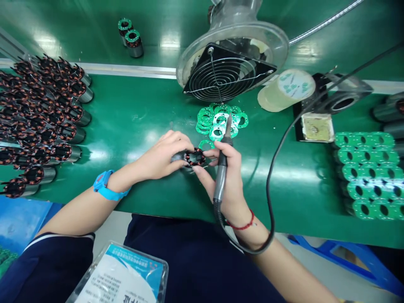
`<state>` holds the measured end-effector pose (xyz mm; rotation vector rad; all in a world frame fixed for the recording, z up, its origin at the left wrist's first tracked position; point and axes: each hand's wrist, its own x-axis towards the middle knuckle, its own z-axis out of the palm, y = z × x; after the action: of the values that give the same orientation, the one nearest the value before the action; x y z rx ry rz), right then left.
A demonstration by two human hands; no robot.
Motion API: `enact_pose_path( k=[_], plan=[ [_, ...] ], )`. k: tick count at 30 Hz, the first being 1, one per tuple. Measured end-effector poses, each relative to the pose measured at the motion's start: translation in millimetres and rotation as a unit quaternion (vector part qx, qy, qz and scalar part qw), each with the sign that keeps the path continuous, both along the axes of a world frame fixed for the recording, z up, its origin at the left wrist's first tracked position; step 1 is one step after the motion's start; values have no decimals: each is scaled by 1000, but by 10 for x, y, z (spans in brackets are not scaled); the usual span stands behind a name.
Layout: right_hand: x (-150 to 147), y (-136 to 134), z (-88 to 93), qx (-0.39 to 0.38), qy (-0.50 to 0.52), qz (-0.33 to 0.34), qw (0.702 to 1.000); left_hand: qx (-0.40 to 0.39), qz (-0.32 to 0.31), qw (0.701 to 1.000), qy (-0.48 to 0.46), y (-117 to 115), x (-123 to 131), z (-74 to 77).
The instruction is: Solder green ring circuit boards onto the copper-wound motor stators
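Note:
My left hand [166, 155] is wrapped round a motor stator [195, 157], a metal cylinder with copper windings and black parts at its end, lying tilted just above or on the green bench. In my right hand [232, 181] is a soldering iron [221, 172], its tip pointing away from me and its cord looping down over the wrist. The thumb and a finger of that hand also reach to the stator's wound end. Just beyond lies a loose pile of green ring-shaped circuit boards [217, 130], with one board [205, 145] nearest the stator.
Rows of wound stators [41, 113] stand at the left. Several board-topped stators [369, 172] sit at the right. A fume extractor fan [221, 75], a solder roll [285, 90] and an iron stand with a sponge [317, 127] line the back. Two board-topped stators [134, 44] stand farther off.

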<state>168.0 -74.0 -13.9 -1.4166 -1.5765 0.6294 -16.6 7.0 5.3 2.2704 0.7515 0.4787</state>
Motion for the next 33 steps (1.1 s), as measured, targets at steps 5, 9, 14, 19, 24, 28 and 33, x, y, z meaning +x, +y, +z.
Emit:
enact_pose_path(
  k=[5,9,14,19,24,28,33],
  plan=[
    [-63,-70,19,-4,-90,-14,996,-29,-21,999,-2,29,-65,120],
    [-19,-59,45,-39,-176,0,984,-16,-46,998,43,50,-77,119],
    [102,-76,86,-86,-166,35,982,28,52,995,80,45,-24,2],
    [283,-52,133,-134,-91,58,985,27,29,990,133,19,-3,-19],
    [355,103,209,-73,-137,29,988,-28,-34,998,33,5,-4,66],
    [213,229,250,4,-240,19,971,-97,23,992,-78,29,30,17],
    [20,318,270,28,-334,27,942,-12,66,998,10,37,140,-125]
  ],
)
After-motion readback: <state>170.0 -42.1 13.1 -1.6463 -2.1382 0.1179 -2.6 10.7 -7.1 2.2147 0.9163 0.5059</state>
